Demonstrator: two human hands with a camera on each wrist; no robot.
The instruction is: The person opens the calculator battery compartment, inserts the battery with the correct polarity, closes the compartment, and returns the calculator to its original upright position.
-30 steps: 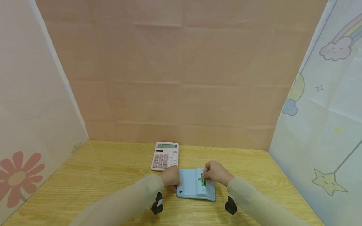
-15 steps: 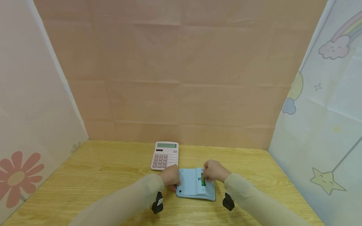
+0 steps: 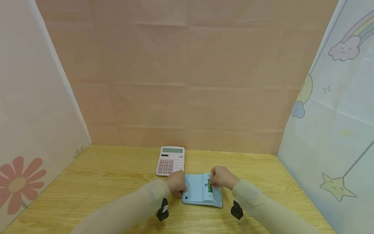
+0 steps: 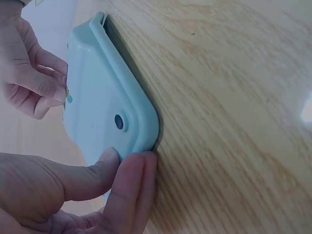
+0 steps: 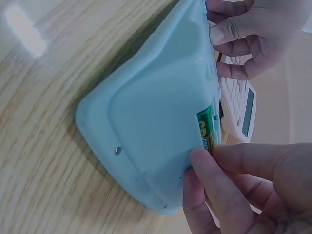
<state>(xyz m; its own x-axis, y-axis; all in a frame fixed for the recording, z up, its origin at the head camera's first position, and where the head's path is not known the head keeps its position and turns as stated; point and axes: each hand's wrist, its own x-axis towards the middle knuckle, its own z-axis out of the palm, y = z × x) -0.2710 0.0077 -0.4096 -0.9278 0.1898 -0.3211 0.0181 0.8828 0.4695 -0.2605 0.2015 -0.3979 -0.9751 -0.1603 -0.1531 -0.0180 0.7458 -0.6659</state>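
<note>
A light-blue calculator (image 3: 194, 192) lies face down on the wooden table, its battery slot uncovered. Inside the slot sits a green battery (image 5: 205, 122) with gold lettering. My left hand (image 3: 176, 182) grips the calculator's left edge, thumb on the back and fingers along the side, as the left wrist view shows. At the slot, my right hand (image 3: 223, 177) pinches the battery's far end between thumb and index finger. Those fingertips hide that end of the battery.
Just beyond my left hand lies a pink calculator (image 3: 171, 159), face up, with a 0 on its display. Behind the table (image 3: 96, 182) rises a brown paper backdrop (image 3: 187, 81). Printed sheets stand on both sides.
My right hand shifts only slightly at the battery slot. The left hand and the blue calculator stay in place.
</note>
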